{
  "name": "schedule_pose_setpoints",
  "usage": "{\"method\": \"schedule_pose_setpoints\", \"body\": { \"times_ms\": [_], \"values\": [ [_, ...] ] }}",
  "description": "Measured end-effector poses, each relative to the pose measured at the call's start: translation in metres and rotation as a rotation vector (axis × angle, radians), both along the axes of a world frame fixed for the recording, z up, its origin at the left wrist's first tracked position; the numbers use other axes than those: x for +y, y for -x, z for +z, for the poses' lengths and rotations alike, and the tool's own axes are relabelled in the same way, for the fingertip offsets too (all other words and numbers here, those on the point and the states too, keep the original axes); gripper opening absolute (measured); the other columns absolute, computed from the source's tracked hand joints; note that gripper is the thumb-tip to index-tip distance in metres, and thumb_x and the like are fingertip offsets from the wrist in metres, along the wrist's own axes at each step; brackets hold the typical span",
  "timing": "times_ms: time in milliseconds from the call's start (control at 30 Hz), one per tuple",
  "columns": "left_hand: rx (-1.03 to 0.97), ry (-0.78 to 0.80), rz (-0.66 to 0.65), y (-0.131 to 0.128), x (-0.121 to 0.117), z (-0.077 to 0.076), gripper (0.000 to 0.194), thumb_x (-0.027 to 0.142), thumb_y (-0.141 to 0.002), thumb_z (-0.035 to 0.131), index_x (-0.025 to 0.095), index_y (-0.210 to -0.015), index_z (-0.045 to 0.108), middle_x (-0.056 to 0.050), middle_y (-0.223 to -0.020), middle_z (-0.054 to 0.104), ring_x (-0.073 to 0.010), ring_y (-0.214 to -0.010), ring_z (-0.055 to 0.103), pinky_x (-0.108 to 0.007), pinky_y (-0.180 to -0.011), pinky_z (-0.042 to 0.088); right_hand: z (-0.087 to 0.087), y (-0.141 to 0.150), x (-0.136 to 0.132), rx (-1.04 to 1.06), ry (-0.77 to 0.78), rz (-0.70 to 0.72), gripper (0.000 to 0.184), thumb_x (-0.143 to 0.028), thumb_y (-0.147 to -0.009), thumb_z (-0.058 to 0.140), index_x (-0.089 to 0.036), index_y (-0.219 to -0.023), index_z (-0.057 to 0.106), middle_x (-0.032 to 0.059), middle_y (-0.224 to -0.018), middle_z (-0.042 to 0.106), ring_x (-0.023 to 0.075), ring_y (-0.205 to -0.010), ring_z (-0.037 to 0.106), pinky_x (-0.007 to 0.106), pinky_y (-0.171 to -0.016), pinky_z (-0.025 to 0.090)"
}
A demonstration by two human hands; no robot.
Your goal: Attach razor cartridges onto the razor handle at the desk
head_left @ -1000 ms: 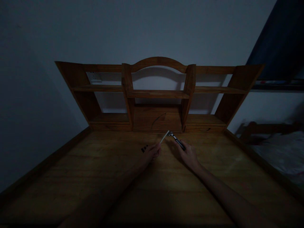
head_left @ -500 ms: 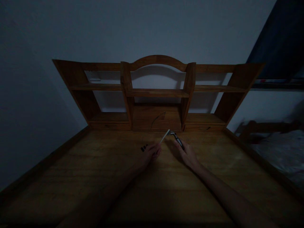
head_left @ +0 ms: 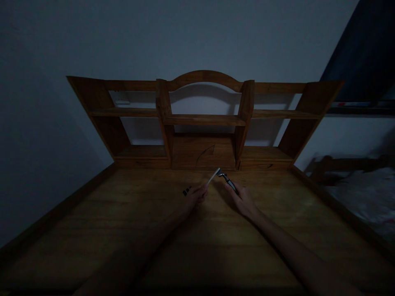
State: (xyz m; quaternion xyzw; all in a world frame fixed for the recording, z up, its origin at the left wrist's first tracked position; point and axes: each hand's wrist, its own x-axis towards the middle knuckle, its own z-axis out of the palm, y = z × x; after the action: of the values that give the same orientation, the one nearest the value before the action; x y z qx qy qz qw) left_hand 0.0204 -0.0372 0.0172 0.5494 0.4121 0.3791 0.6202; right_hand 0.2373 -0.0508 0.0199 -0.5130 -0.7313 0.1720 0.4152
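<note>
My right hand (head_left: 242,199) is closed around the dark and silver handle of a razor (head_left: 230,183), its head pointing up and to the left. A thin whitish stick (head_left: 212,176) slants up from my closed left hand (head_left: 196,195); the dim light hides its exact kind. The stick's upper end meets the razor's head, or lies right in front of it; which one I cannot tell. Just left of my left hand is a small dark object with light bands (head_left: 187,190), partly hidden by the fingers.
Both hands are above a wooden desk top (head_left: 212,255). Along its back stands a wooden shelf unit (head_left: 203,120) with small drawers (head_left: 262,165), against a pale wall (head_left: 197,37). On the right are a dark window or curtain (head_left: 364,53) and some pale fabric (head_left: 367,197).
The razor's head has shifted slightly left, closer to the end of the stick. Both hands keep their holds and have hardly moved.
</note>
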Motion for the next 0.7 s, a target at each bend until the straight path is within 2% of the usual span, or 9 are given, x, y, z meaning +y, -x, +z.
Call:
{"method": "schedule_pose_setpoints", "body": {
  "times_ms": [200, 467, 600, 700],
  "values": [
    [-0.023, 0.028, 0.002, 0.0011, 0.0034, -0.0050, 0.045, 0.060, -0.079, 0.050, 0.019, -0.065, 0.043, 0.008, -0.051, 0.028, -0.0052, -0.039, 0.020, -0.021, -0.038, 0.013, 0.0010, 0.0010, -0.0021, 0.012, -0.003, 0.008, 0.038, -0.046, -0.093, 0.040, -0.018, -0.097, 0.065, 0.0018, -0.073, 0.065, 0.0208, -0.069, 0.063, 0.025, -0.061, 0.041],
    [-0.007, 0.031, 0.041, 0.0013, 0.0062, -0.0069, 0.045, 0.059, -0.079, 0.050, 0.018, -0.064, 0.044, 0.008, -0.050, 0.029, -0.0046, -0.039, 0.021, -0.020, -0.038, 0.013, -0.0036, 0.0004, 0.0013, 0.023, -0.022, -0.023, 0.040, -0.047, -0.094, 0.038, -0.017, -0.099, 0.063, 0.0012, -0.067, 0.061, 0.0190, -0.064, 0.060, 0.025, -0.058, 0.038],
    [-0.106, 0.013, 0.009, 0.0007, 0.0027, -0.0059, 0.044, 0.058, -0.082, 0.048, 0.017, -0.065, 0.044, 0.008, -0.050, 0.027, -0.0049, -0.040, 0.020, -0.020, -0.039, 0.012, -0.0036, 0.0004, 0.0023, 0.024, -0.005, -0.016, 0.040, -0.047, -0.094, 0.036, -0.017, -0.097, 0.062, 0.0012, -0.066, 0.059, 0.0187, -0.063, 0.058, 0.025, -0.058, 0.037],
    [-0.102, -0.044, -0.029, -0.0006, -0.0003, -0.0043, 0.044, 0.056, -0.082, 0.049, 0.016, -0.063, 0.045, 0.006, -0.050, 0.031, -0.0050, -0.041, 0.024, -0.021, -0.040, 0.014, -0.0039, 0.0004, 0.0025, 0.024, 0.018, -0.005, 0.039, -0.047, -0.095, 0.035, -0.018, -0.094, 0.061, 0.0003, -0.063, 0.056, 0.0177, -0.059, 0.056, 0.025, -0.056, 0.035]
  ]
}}
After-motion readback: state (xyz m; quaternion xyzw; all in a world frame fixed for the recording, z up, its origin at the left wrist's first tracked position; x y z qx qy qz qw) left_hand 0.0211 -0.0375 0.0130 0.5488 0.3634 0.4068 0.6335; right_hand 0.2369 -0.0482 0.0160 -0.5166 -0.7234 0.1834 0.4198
